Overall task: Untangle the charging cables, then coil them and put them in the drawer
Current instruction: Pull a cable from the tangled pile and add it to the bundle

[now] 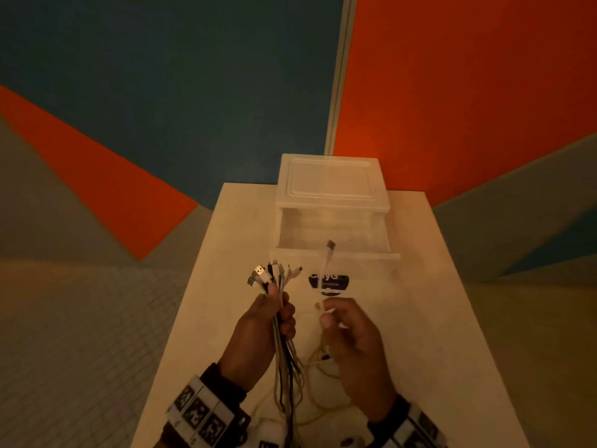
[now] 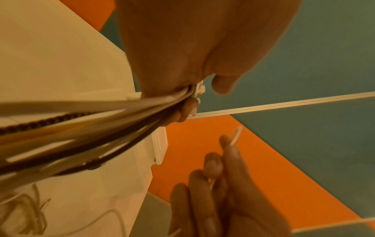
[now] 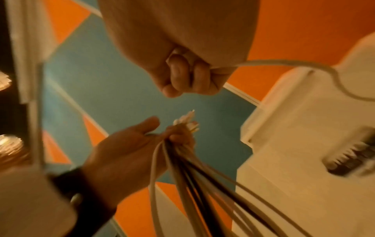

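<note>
My left hand [image 1: 277,315] grips a bundle of white and black charging cables [image 1: 284,354] upright, with their plugs [image 1: 274,274] fanned out above the fist. The same bundle [image 2: 101,128] runs out of the left fist in the left wrist view. My right hand [image 1: 336,318] pinches a single white cable [image 1: 327,273] whose plug points up in front of the drawer. In the right wrist view that white cable [image 3: 294,64] leaves the curled fingers [image 3: 182,75]. The loose ends hang and loop on the table [image 1: 310,405]. The clear plastic drawer [image 1: 332,240] stands pulled open behind the hands.
A translucent drawer unit [image 1: 332,179] sits at the far end of the narrow white table [image 1: 436,318]. A dark label [image 1: 329,282] marks the drawer front. Orange and teal walls stand behind; tiled floor lies on both sides.
</note>
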### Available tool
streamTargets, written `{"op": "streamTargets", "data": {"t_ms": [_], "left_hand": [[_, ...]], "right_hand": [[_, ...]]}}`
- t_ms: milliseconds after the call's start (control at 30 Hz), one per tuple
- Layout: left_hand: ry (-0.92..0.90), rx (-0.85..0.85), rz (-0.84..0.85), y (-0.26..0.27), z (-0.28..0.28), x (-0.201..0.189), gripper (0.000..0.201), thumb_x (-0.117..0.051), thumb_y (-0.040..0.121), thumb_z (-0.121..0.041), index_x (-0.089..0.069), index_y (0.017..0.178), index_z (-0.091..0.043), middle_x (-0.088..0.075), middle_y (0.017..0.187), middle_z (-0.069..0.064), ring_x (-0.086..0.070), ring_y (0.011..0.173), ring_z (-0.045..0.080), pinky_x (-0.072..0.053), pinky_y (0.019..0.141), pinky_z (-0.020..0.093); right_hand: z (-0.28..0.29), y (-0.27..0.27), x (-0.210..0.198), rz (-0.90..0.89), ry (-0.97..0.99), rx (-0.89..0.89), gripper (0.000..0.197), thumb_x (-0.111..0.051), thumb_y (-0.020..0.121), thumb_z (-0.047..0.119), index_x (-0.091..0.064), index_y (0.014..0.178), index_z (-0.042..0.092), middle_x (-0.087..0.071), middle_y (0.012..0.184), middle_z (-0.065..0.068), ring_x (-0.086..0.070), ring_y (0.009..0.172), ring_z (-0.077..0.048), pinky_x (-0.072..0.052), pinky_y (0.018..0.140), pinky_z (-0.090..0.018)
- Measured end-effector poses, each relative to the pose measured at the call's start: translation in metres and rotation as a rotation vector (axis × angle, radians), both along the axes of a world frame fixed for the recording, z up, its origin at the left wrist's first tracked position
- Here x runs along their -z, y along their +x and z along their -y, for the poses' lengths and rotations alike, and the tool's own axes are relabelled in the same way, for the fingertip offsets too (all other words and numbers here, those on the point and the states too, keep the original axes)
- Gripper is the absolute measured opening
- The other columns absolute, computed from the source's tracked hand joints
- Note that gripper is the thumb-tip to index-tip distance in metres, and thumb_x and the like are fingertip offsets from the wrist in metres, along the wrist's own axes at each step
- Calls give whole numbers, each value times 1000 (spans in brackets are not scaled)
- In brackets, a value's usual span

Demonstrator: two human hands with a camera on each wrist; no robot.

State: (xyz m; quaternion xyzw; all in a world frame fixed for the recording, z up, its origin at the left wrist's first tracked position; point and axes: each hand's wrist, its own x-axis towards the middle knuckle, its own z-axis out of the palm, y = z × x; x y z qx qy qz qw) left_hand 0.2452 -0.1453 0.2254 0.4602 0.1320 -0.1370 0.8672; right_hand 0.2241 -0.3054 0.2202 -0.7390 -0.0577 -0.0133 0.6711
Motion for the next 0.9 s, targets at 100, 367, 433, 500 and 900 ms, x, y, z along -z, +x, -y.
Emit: {"op": "streamTargets", "data": {"t_ms": [100,367,433,500,900], "left_hand": [[58,21,17,1,10,-1,55,-48,92,-59,-56,105,-5,-46,76,6,-43,65,17,-39,69,35],[278,17,69,0,18,4,64,-62,79,-68,-64,108,-11,-62,94,7,-59,93,26,-48,90,48],[266,17,90,0,18,5,62,-61,79,-67,-62,102,-9,-59,88,8,-56,86,26,-46,86,46],[242,10,100,0,19,4,57,-58,86,-61,-61,100,-5,-55,87,13,-54,84,28,-44,84,47],[12,-20,76,11,4,-10,29,-44,99,-35,-45,85,-10,-27,63,-1,-28,49,12,-43,55,29]], "right_hand": [[-14,-6,-5,82,-123,-76,12,-54,98,21,-64,98,29,-67,77,18,-63,64,-3,-45,56,-13],[-18,-6,1,110,-240,-94,10,-52,98,28,-62,95,30,-68,79,12,-68,75,-6,-58,67,-32],[-17,-6,2,106,-229,-97,11,-53,98,21,-61,93,28,-69,78,12,-68,74,-5,-56,65,-23],[-16,-7,5,89,-216,-98,16,-54,98,19,-59,89,31,-67,74,14,-68,70,-5,-51,62,-17],[10,-14,42,2,-278,-200,36,-37,96,53,-48,75,25,-51,67,1,-44,62,-6,-35,60,-26]]}}
